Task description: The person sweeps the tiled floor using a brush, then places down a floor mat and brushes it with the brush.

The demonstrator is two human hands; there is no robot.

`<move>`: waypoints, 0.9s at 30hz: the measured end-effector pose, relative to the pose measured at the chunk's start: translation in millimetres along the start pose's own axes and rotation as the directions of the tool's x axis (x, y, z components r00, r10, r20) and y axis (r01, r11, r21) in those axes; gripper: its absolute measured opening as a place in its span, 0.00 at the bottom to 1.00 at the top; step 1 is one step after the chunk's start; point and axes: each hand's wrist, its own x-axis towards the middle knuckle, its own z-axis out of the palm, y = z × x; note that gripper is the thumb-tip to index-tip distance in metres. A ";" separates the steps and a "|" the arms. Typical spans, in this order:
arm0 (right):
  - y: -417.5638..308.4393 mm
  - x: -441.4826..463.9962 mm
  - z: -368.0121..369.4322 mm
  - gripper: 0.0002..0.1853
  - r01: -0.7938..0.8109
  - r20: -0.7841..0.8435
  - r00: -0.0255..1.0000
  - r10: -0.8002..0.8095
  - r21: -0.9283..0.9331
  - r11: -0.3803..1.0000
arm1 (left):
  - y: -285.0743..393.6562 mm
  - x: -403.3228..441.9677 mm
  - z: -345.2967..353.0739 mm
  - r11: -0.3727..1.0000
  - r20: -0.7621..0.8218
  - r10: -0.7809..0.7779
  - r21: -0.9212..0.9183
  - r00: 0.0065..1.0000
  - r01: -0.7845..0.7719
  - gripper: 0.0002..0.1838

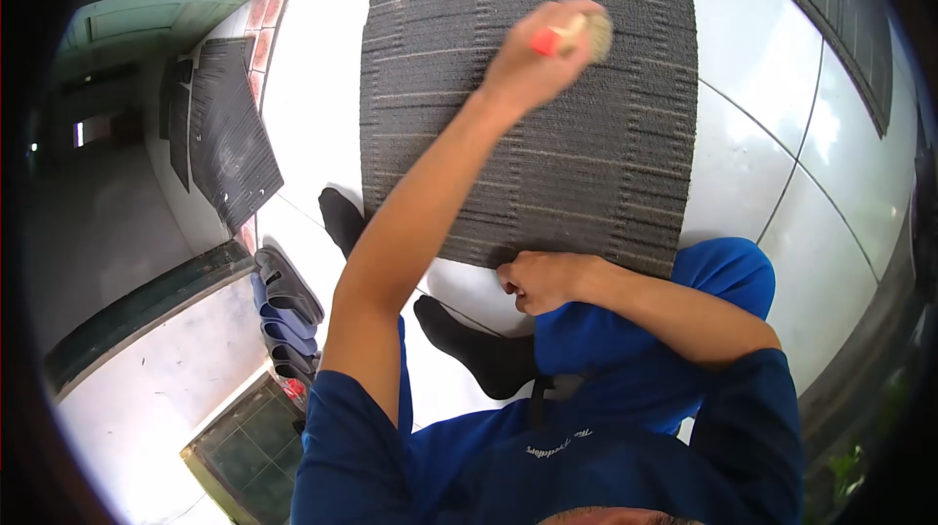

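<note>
A dark grey ribbed mat [567, 173] lies flat on the white tiled floor. Over its upper part, my left hand [542, 51] is closed around a brush [598, 34] with a red part and pale bristles. The hand and brush are slightly blurred. My right hand [543, 281] rests at the mat's near edge, its fingers curled into a loose fist with nothing visible in them.
Black-socked feet [479, 349] are below and left of the mat. Slippers [285, 300] line the left, near another dark mat [232, 129] by a doorway. A further dark mat [831, 7] lies at upper right. A green-tiled ledge [256, 437] is at lower left.
</note>
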 end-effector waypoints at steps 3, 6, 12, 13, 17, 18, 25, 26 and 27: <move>-0.2 0.3 -1.1 0.16 0.009 -0.012 1.000 -0.009 -0.007 1.000 | -52.7 -8.5 -56.7 0.979 -0.211 -0.127 0.132 0.969 0.157 0.16; -1.2 2.0 1.6 0.18 -0.008 0.007 1.000 0.008 -0.042 0.999 | -141.9 -42.4 -144.4 0.950 -0.398 -0.267 0.046 0.878 0.310 0.16; -4.8 7.4 0.8 0.19 -0.010 -0.006 1.000 0.010 -0.081 0.997 | -145.8 -44.3 -217.9 0.852 -0.362 -0.171 0.412 0.916 0.322 0.17; -6.8 6.5 -2.3 0.19 -0.010 0.006 1.000 0.010 -0.072 0.997 | -119.0 -34.2 -194.5 0.888 -0.309 -0.229 0.321 0.923 0.328 0.17; -6.9 4.4 -5.1 0.18 -0.030 0.031 0.999 0.030 -0.027 0.999 | -6.5 5.0 -56.1 0.969 -0.056 -0.176 0.165 0.983 0.183 0.17; -7.0 4.5 -4.1 0.18 -0.024 0.018 1.000 0.024 -0.007 1.000 | -4.0 9.8 -29.7 0.987 -0.027 -0.029 0.156 0.999 0.033 0.18; 2.3 0.7 4.3 0.17 0.022 -0.041 0.999 -0.022 -0.002 1.000 | -53.7 2.3 -91.3 0.892 -0.109 -0.388 0.205 0.915 0.403 0.17; 3.0 2.5 5.0 0.17 0.016 -0.038 0.999 -0.017 -0.018 1.000 | -94.1 -13.2 -116.6 0.929 -0.210 -0.232 0.241 0.950 0.280 0.16; 1.7 1.6 4.0 0.17 0.016 -0.037 0.999 -0.017 -0.023 1.000 | -109.7 -26.7 -144.4 0.879 -0.248 -0.352 0.244 0.902 0.410 0.16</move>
